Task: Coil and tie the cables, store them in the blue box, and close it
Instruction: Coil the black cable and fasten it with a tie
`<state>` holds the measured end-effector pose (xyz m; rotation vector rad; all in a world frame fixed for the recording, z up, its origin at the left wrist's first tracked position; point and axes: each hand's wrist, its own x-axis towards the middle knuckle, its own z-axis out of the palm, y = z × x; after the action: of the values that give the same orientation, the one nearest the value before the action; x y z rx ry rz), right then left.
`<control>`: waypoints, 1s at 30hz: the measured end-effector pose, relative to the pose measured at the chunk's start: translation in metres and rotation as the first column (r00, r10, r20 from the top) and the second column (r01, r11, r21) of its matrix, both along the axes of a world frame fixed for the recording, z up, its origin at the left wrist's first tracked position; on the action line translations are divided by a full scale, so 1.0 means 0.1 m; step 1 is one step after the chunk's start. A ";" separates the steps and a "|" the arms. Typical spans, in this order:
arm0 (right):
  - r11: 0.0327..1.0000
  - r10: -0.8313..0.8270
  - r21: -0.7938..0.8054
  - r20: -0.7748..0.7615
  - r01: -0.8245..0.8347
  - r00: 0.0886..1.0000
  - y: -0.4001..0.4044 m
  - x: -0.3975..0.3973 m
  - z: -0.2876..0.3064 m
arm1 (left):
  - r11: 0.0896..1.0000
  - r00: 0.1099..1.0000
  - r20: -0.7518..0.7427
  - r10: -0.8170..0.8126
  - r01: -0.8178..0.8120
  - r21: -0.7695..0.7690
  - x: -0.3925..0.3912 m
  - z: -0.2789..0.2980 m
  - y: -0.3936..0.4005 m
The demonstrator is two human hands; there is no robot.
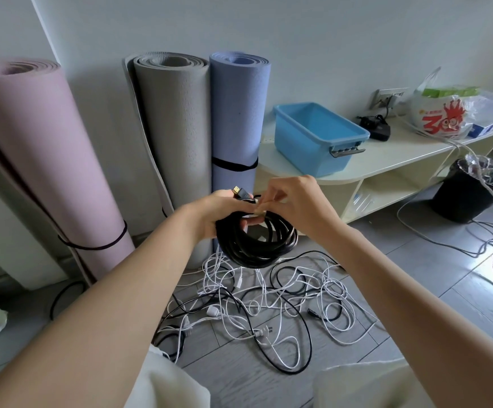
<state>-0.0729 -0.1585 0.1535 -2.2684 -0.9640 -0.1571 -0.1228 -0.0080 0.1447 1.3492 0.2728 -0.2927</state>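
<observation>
Loose cables sprawl below the springy black coil; your left hand grips its top while right fingers pinch a tie there.

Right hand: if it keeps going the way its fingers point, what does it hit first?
The right hand points left toward the left hand, which holds the black cable coil. It would likely meet the coil's top and the left hand's fingers almost at once; depth is unclear.
</observation>
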 end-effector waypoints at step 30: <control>0.922 0.302 0.369 -0.875 0.118 0.379 -0.29 0.09 -0.10 | 0.913 0.947 0.224 -0.230 0.130 0.387 -0.06 0.11 -0.12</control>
<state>-0.0641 -0.1878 0.1432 -1.4861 -0.3495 0.8703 -0.1289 -0.0196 0.1554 1.7724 -0.0292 -0.2177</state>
